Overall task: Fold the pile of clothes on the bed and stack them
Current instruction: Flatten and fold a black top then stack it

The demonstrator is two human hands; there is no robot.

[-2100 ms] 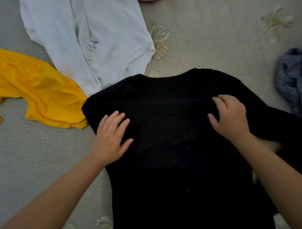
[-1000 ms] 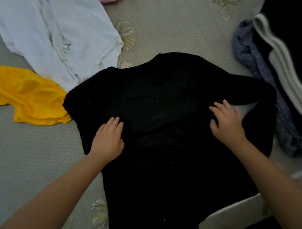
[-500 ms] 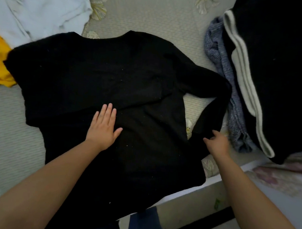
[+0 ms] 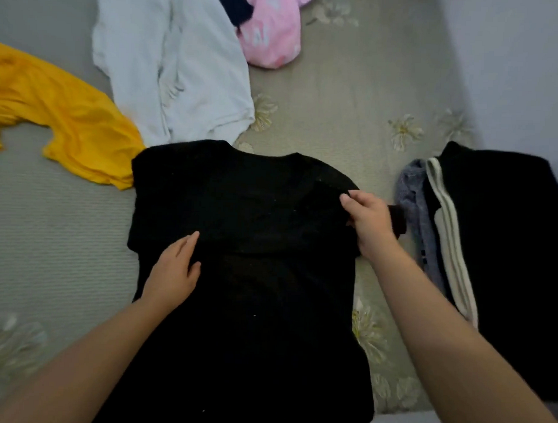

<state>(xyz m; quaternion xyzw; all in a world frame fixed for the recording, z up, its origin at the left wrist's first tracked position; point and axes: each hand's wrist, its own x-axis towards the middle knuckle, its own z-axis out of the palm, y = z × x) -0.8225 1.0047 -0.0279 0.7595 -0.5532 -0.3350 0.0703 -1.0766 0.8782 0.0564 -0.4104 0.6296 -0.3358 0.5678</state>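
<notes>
A black long-sleeved top point(image 4: 253, 289) lies flat on the bed in front of me, neckline away from me. My left hand point(image 4: 174, 267) rests flat on its left middle, fingers straight. My right hand point(image 4: 367, 219) grips the right sleeve and holds it over the right shoulder area; the sleeve's cuff point(image 4: 397, 220) sticks out to the right of my hand. The left sleeve looks folded across the chest.
A yellow garment point(image 4: 63, 115) lies at the left, a white shirt point(image 4: 178, 68) behind the top, a pink item point(image 4: 271, 37) further back. At the right sit a black garment with white stripes point(image 4: 497, 250) and a grey one point(image 4: 414, 200). A wall point(image 4: 513, 67) rises at the right; the bed's front edge point(image 4: 400, 419) is near me.
My right hand took the right sleeve from near the bed's edge and lifted it up over the top's right shoulder. My left hand stayed pressed on the top. The view tilted back toward the bed.
</notes>
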